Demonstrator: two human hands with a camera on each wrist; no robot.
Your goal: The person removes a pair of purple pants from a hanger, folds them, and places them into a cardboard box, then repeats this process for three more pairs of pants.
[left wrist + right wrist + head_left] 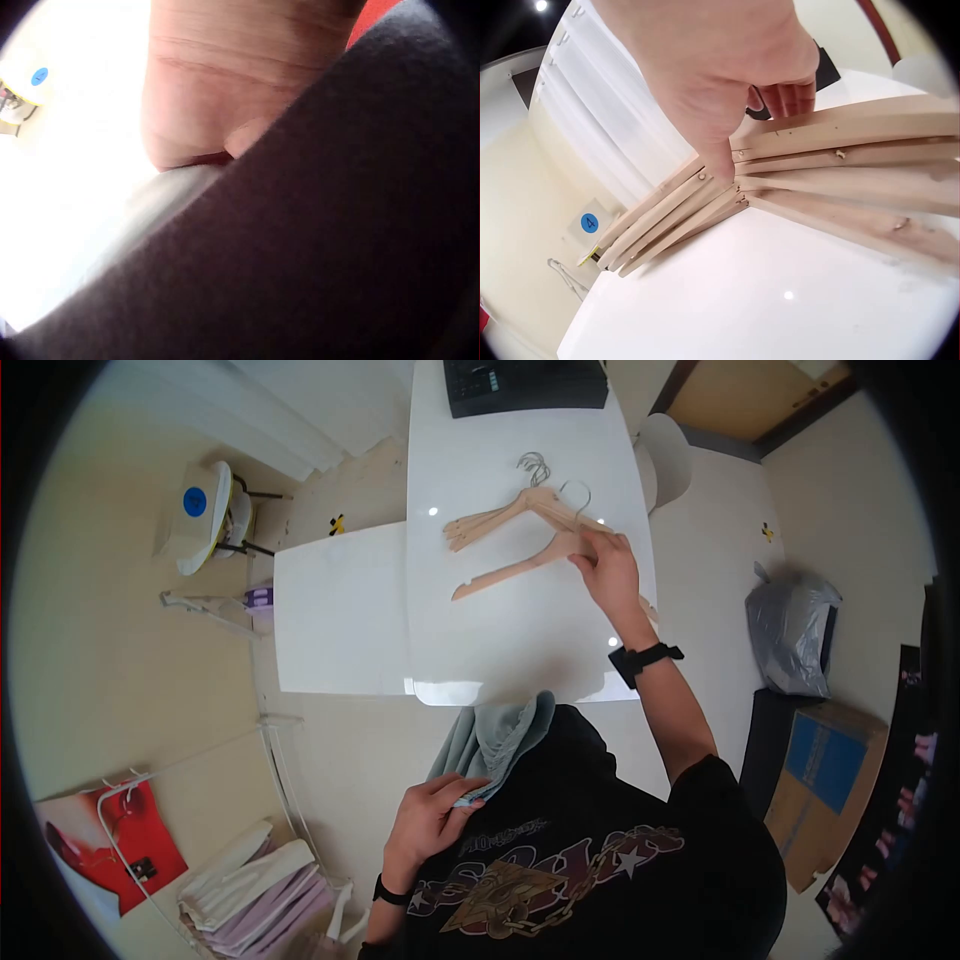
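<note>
My right hand [610, 572] pinches a wooden clothes hanger [515, 569] near its neck, over the white table. Its metal hook [578, 498] points toward the far end. Just beyond it lies a bunch of similar wooden hangers [490, 522], their hooks together. In the right wrist view, the thumb of the right hand [712, 82] reaches down onto the hangers [840, 154]. Against the body, my left hand [428, 818] grips a folded grey-green garment [490, 745] with a gathered edge. Black cloth [300, 225] covers much of the left wrist view, partly hiding the hand [217, 90].
A black device [525, 385] stands at the far end of the white table [500, 650], with a lower white table [340, 610] on its left. Clothes [255, 890] hang on a rack at lower left. A grey plastic bag [790, 630] and cardboard box [825, 790] stand at right.
</note>
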